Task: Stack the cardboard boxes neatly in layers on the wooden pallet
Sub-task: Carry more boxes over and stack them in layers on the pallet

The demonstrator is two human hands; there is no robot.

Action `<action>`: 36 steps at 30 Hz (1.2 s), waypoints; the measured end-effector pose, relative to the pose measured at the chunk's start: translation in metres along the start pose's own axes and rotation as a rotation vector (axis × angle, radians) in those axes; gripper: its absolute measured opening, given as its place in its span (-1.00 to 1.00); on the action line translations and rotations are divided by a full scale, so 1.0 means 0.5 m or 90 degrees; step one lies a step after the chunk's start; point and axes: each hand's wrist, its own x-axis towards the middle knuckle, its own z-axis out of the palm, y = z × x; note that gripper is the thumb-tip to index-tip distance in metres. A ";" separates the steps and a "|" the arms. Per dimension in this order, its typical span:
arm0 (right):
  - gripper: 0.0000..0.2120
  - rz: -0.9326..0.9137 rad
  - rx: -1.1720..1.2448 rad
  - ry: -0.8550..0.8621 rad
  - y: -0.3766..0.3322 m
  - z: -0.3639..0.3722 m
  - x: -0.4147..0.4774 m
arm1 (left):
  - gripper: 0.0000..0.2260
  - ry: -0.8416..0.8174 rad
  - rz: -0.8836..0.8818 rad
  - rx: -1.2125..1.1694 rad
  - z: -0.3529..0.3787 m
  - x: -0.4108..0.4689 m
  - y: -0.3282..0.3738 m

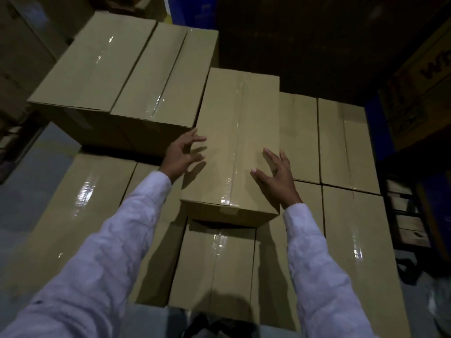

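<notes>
Central box: long brown cardboard box (229, 132) sealed with clear tape; lies flat on the lower layer of matching brown cardboard boxes (351, 240)
Left grip (181, 156): released; fingers spread at the central box's left edge, grasping nothing; contact unclear
Right grip (278, 175): released; fingers splayed over the central box's near right edge, grasping nothing
Two taped cardboard boxes (117, 76): same upper layer; just left of the central box, against its left side
White sleeves (97, 252): reach toward the central box from its near side

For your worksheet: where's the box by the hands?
Head view, centre: box atop lower layer, right of two upper boxes, between left hand and right hand.
</notes>
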 end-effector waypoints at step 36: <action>-0.37 0.029 -0.207 0.100 -0.024 0.053 0.046 | 0.19 -0.049 0.063 0.689 -0.128 0.130 0.037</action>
